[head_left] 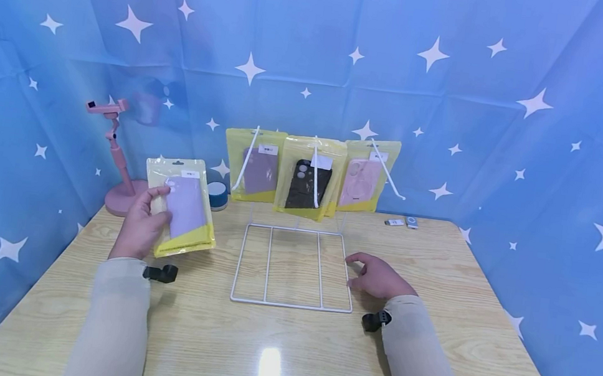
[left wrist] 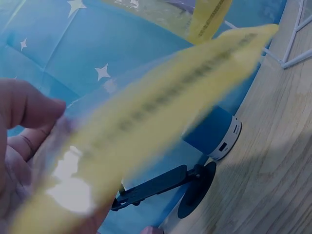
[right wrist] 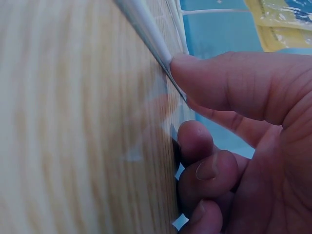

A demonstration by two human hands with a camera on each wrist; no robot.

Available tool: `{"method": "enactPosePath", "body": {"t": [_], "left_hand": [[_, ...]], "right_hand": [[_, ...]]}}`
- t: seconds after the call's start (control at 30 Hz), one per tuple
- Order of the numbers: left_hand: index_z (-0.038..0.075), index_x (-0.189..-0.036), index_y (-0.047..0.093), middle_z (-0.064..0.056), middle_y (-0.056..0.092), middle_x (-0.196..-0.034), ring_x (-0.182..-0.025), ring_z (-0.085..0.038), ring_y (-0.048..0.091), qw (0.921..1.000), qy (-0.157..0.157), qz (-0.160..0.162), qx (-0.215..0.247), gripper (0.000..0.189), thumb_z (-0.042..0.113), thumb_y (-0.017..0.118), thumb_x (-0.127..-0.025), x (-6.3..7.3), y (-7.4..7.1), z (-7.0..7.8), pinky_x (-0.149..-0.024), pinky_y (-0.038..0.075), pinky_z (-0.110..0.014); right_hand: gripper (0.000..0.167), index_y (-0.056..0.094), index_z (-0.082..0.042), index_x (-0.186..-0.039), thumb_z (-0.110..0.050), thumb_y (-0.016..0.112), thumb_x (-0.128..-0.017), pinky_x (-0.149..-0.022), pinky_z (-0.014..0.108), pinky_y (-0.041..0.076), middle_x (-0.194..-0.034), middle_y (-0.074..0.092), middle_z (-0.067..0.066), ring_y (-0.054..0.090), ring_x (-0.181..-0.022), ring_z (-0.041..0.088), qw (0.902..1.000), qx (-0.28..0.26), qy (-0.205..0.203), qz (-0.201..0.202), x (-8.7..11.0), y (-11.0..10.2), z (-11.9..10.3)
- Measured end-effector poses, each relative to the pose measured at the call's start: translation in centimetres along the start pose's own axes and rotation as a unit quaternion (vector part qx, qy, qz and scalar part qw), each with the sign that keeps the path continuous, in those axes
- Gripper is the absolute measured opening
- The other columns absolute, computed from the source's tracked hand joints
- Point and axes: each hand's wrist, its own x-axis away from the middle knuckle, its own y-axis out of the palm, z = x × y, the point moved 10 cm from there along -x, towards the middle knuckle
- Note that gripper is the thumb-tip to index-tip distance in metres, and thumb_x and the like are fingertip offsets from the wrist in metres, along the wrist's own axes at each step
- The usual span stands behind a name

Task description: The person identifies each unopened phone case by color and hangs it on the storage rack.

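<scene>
My left hand (head_left: pixel 141 225) pinches a yellow-and-clear pouch with a lilac phone case (head_left: pixel 185 206) inside, held tilted at the left. In the left wrist view the pouch's yellow bottom band (left wrist: pixel 161 107) is blurred across the picture. A white wire display rack (head_left: pixel 287 305) stands centrally, with three rods sloping outward at its top. Hanging there are a pouched purple phone case (head_left: pixel 260 173), a black one (head_left: pixel 301 191) and a pink one (head_left: pixel 361 183). My right hand (head_left: pixel 381 277) pinches the rack base's right side wire (right wrist: pixel 146 29) between thumb and forefinger.
A pink phone stand (head_left: pixel 121 159) and a blue round speaker (head_left: pixel 217 196) stand at the back left. Two small gadgets, one a USB stick (head_left: pixel 394 222), lie at the back right. Behind the wooden table (head_left: pixel 203 345) hangs a blue starry curtain (head_left: pixel 310 26).
</scene>
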Motion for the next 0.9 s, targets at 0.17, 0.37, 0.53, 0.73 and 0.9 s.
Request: {"method": "enactPosePath", "body": {"t": [0.17,0.37,0.53,0.73,0.9], "left_hand": [[0.017,-0.155,0.037,-0.008,0.050,-0.131,-0.100,-0.004,0.067,0.9992,0.012,-0.014,0.034,0.064,-0.010,0.053,-0.099,0.14,0.25,0.24,-0.083,0.060,-0.019],[0.016,-0.157,0.035,-0.010,0.046,-0.138,-0.088,-0.002,0.065,0.9986,0.035,-0.018,0.036,0.070,-0.015,0.053,-0.095,0.13,0.50,0.71,-0.072,0.058,-0.017],[0.005,-0.152,0.045,-0.015,0.026,-0.169,-0.115,-0.007,0.050,0.9989,0.033,0.003,-0.034,0.053,-0.004,0.056,-0.101,0.21,0.12,0.55,-0.068,0.048,-0.014],[0.007,-0.149,0.053,-0.010,0.041,-0.155,-0.122,-0.007,0.055,0.9999,0.010,0.007,-0.002,0.046,0.000,0.057,-0.104,0.09,0.09,0.01,-0.091,0.050,-0.010],[0.016,-0.155,0.046,-0.015,0.031,-0.162,-0.123,-0.009,0.055,0.9991,0.021,-0.013,0.033,0.061,-0.008,0.053,-0.100,0.27,0.60,0.77,-0.093,0.052,-0.011]], "right_hand": [[0.055,0.062,-0.019,-0.144,-0.021,0.080,-0.092,-0.071,0.037,0.047,-0.102,0.064,0.009,0.056,-0.084,0.024,1.0000,-0.001,-0.002,-0.001,0.02,0.04,-0.11],[0.055,0.062,-0.019,-0.144,-0.020,0.080,-0.092,-0.069,0.037,0.047,-0.100,0.063,0.008,0.056,-0.083,0.024,1.0000,-0.002,-0.004,0.000,0.00,0.00,-0.09],[0.054,0.062,-0.019,-0.143,-0.020,0.080,-0.092,-0.070,0.037,0.046,-0.100,0.063,0.008,0.056,-0.083,0.024,1.0000,-0.001,-0.001,0.001,-0.06,0.07,0.08],[0.055,0.062,-0.019,-0.144,-0.019,0.080,-0.092,-0.068,0.037,0.046,-0.099,0.063,0.009,0.056,-0.082,0.024,1.0000,-0.003,-0.002,0.000,-0.03,0.09,0.02],[0.055,0.062,-0.018,-0.144,-0.019,0.080,-0.091,-0.068,0.037,0.046,-0.099,0.063,0.009,0.055,-0.082,0.024,1.0000,0.000,-0.003,0.002,0.03,0.00,-0.13]]}}
